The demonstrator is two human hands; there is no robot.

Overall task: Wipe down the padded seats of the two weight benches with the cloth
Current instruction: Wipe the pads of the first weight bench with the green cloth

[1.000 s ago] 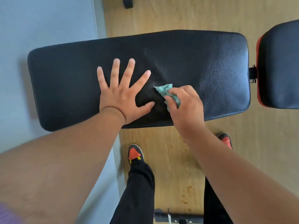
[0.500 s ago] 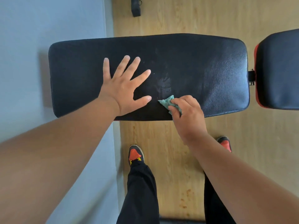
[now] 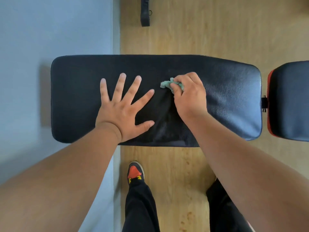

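Right hand [image 3: 189, 96]: our fingers curl round a wadded green cloth [image 3: 170, 84], pressing it on the black pad [image 3: 230, 97] just past centre. Left hand [image 3: 123, 108]: flat, fingers spread, palm on the same pad, just beside the cloth. 2nd pad [image 3: 291, 101], red-edged, lies right. Wood floor [image 3: 200, 30] beneath.

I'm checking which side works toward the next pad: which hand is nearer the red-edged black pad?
Right. The right hand is nearer the red-edged black pad, mid-bench; the left hand lies flat farther away.
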